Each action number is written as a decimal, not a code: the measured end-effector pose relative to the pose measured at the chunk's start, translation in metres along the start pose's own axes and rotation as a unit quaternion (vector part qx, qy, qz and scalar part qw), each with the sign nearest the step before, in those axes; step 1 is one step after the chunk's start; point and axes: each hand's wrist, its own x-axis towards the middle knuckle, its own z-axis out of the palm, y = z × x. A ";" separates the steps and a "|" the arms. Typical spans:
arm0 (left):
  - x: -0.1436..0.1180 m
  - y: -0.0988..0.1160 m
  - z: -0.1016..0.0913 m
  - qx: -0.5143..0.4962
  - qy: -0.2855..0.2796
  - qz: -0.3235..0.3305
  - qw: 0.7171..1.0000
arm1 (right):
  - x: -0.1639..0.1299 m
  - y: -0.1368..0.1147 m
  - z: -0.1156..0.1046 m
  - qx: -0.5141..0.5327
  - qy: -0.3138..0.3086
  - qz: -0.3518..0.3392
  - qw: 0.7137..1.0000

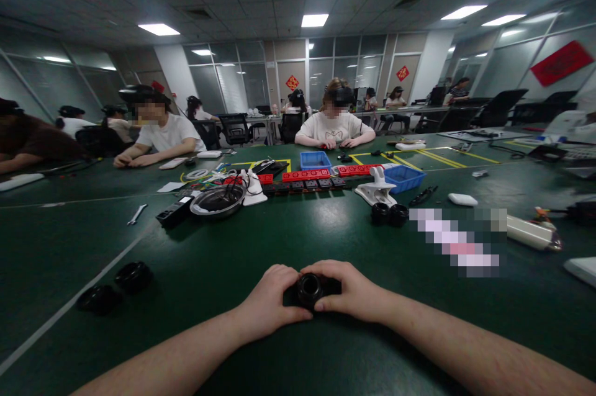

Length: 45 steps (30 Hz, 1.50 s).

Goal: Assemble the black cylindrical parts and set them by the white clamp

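Black ring part (310, 289), both hands clasped around it, left hand (269, 300), right hand (350, 289)

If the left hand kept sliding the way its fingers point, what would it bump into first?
The left hand points inward to the right, so it would meet the black ring part it already touches, with the right hand just behind it.

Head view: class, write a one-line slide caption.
Both hands, left hand and right hand, grip a black ring part on the green table.
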 end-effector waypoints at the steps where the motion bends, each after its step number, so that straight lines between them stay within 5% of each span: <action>1: 0.000 0.000 0.000 0.002 0.000 0.000 1.000 | 0.000 0.000 0.000 -0.003 -0.001 0.001 1.000; 45: 0.000 0.003 -0.003 0.007 -0.012 -0.007 1.000 | 0.000 0.002 0.000 -0.006 -0.002 -0.008 1.000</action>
